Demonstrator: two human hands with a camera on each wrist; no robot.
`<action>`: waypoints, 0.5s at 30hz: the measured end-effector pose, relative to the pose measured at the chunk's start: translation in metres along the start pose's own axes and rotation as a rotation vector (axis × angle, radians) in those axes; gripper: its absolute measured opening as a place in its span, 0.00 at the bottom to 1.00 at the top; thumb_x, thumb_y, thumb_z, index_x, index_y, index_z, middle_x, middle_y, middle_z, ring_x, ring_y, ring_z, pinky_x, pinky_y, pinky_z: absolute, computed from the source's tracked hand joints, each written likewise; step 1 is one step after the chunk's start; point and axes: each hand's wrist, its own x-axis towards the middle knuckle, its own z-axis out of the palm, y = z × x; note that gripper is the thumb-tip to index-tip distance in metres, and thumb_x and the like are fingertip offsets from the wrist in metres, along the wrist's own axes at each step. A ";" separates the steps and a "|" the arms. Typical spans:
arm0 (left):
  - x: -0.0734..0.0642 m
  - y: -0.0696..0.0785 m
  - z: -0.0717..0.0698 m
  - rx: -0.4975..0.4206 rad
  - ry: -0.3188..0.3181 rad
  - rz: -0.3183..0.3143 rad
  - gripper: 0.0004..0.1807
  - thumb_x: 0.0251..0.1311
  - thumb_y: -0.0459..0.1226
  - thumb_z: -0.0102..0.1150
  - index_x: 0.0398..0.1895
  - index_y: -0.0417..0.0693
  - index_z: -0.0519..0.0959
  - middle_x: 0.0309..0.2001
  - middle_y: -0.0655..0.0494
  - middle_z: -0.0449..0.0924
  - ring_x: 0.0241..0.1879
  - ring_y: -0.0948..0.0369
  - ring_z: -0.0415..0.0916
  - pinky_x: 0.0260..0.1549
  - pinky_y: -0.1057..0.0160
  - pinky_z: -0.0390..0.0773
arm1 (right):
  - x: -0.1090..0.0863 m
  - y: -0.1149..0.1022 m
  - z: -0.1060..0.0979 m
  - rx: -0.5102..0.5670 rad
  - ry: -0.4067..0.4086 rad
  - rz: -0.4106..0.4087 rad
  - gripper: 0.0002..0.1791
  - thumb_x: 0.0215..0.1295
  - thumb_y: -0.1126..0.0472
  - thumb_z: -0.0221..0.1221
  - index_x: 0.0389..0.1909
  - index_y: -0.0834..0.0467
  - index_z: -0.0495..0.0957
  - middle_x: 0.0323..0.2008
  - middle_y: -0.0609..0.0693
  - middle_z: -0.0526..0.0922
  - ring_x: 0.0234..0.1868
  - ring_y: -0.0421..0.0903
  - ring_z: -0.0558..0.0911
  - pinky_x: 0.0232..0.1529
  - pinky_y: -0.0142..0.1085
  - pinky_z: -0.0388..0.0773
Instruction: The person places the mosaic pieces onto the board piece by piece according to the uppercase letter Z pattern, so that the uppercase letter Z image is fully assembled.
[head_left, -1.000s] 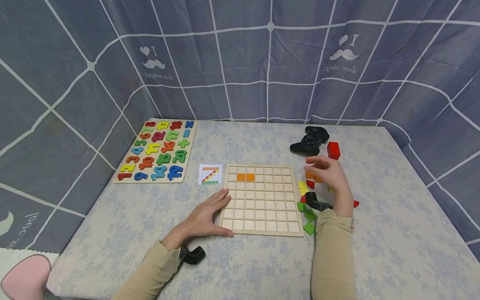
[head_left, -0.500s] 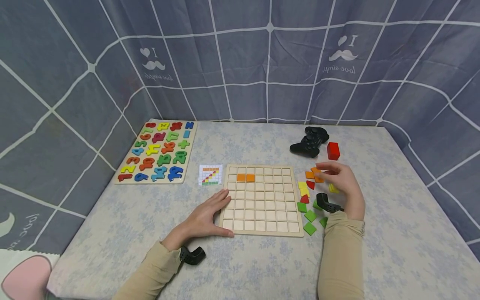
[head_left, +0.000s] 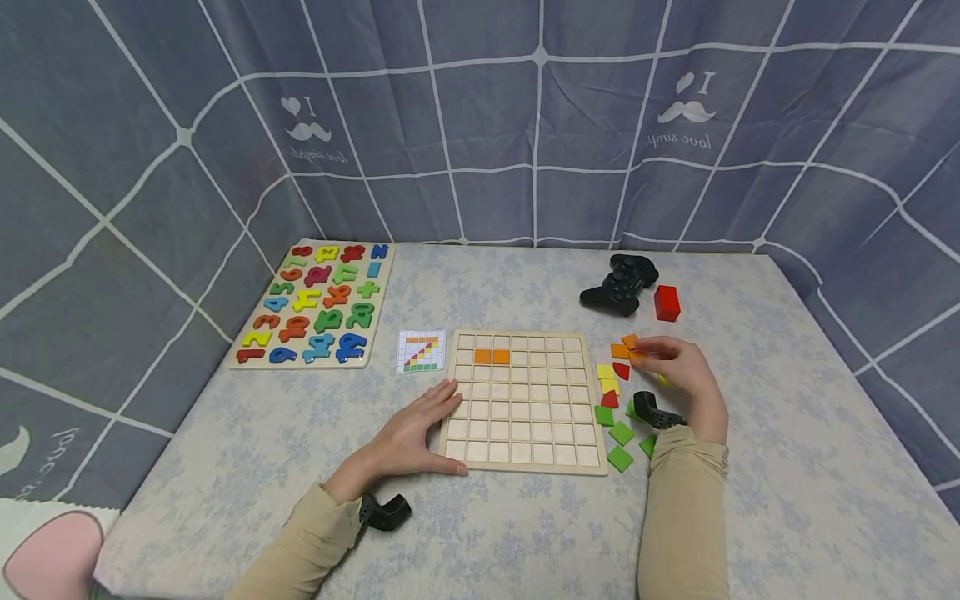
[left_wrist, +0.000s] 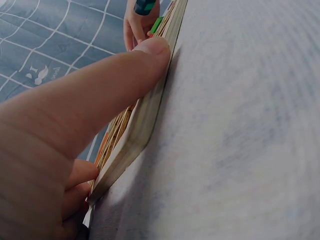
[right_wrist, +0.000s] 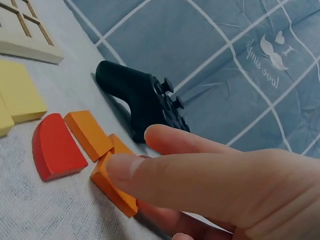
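My left hand (head_left: 408, 431) rests at the near left corner of a wooden grid board (head_left: 525, 467). Its fingers lie along the left edge, and the thumb (left_wrist: 115, 82) presses the front edge. Two orange square tiles (head_left: 492, 357) sit side by side in the board's second row from the top. Right of the board, my right hand (head_left: 678, 368) pinches an orange tile (right_wrist: 111, 192) between thumb and fingers, low over the table. Other orange tiles (right_wrist: 87, 134) lie against it, with a red curved piece (right_wrist: 57, 147) beside them.
Yellow tiles (head_left: 606, 372) and green tiles (head_left: 620, 458) lie along the board's right side. Behind them are a black game controller (head_left: 621, 285) and a red block (head_left: 667, 303). A pattern card (head_left: 421, 351) and a number puzzle (head_left: 308, 304) lie on the left.
My right hand moved away from the board to the right, then lowered its fingertips onto an orange tile. The left hand stayed in place.
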 end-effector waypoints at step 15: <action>0.000 0.001 -0.001 -0.001 -0.004 -0.002 0.59 0.39 0.65 0.67 0.71 0.42 0.57 0.73 0.51 0.46 0.72 0.57 0.40 0.67 0.49 0.53 | 0.003 0.003 0.004 -0.011 0.051 0.083 0.22 0.62 0.63 0.61 0.57 0.65 0.74 0.51 0.64 0.75 0.43 0.53 0.72 0.39 0.32 0.71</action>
